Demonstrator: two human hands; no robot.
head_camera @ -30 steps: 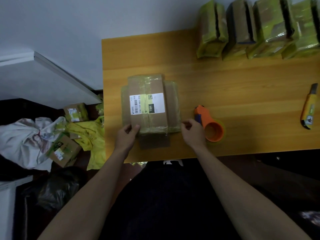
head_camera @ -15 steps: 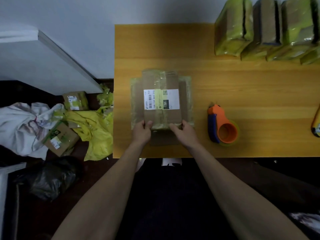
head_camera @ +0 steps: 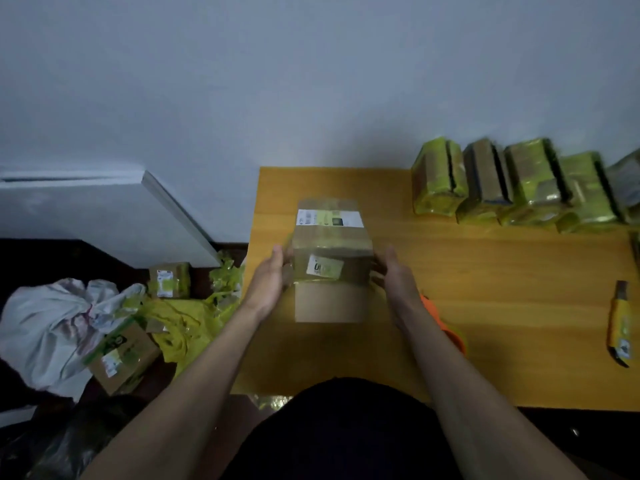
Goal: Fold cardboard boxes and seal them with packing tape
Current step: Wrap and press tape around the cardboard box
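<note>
A brown cardboard box (head_camera: 330, 258) with old tape and white labels stands tilted up on the wooden table (head_camera: 502, 278), its plain flap hanging toward me. My left hand (head_camera: 268, 282) presses flat against its left side with straight fingers. My right hand (head_camera: 394, 280) presses its right side the same way. The orange tape dispenser (head_camera: 450, 329) lies just behind my right forearm, mostly hidden by it.
Several flattened, tape-covered boxes (head_camera: 519, 183) lean in a row at the table's back right. A yellow utility knife (head_camera: 620, 327) lies near the right edge. On the floor to the left sit small boxes (head_camera: 121, 355), yellow wrapping and a white bag (head_camera: 52, 327).
The box lay flat with both hands at its near edge; now it is raised up between my two palms. My head has tipped up, showing more wall.
</note>
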